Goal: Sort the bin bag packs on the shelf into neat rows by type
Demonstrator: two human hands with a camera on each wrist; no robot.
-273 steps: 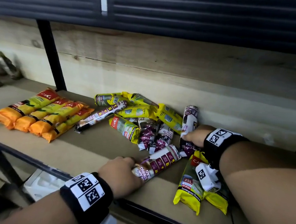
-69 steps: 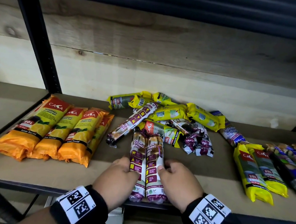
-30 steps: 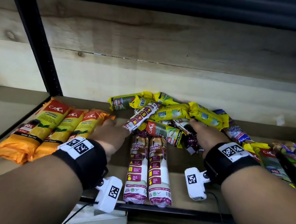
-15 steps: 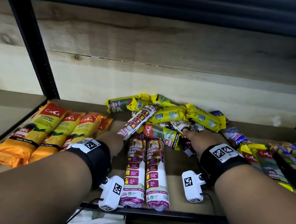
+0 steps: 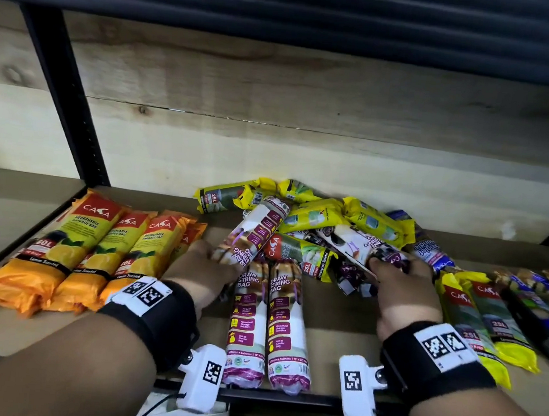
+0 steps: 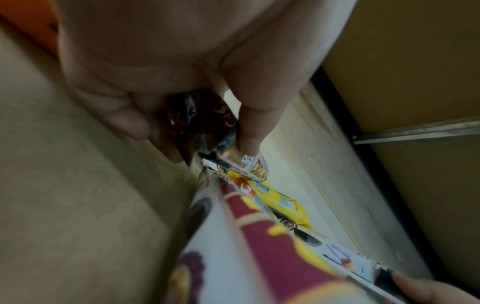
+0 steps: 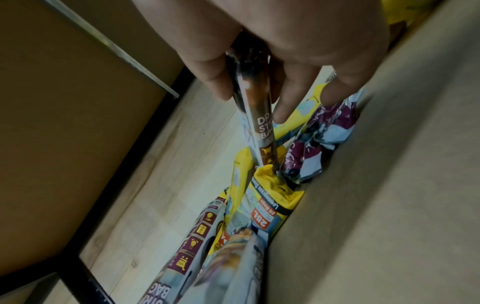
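Two purple-and-white draw string packs (image 5: 267,321) lie side by side at the front of the shelf (image 5: 339,324). Behind them is a mixed pile of yellow packs (image 5: 316,215) and purple ones. My left hand (image 5: 218,256) grips the near end of a draw string pack (image 5: 257,229) that lies slantwise on the pile. In the left wrist view my left hand (image 6: 210,152) pinches that pack's crimped end (image 6: 207,123). My right hand (image 5: 391,269) grips another draw string pack (image 5: 356,246) at the pile's right. The right wrist view shows the right hand (image 7: 252,102) curled round this pack (image 7: 259,123).
A row of orange 40L packs (image 5: 94,251) lies at the left. Yellow 25L packs (image 5: 477,314) and blue packs (image 5: 546,301) lie at the right. A black upright post (image 5: 66,94) stands at the back left, with the wooden back wall (image 5: 309,110) behind the pile.
Since 2.3 s ago both hands left the two front packs and reached into the pile. In the last half second each hand has taken hold of a draw string pack.
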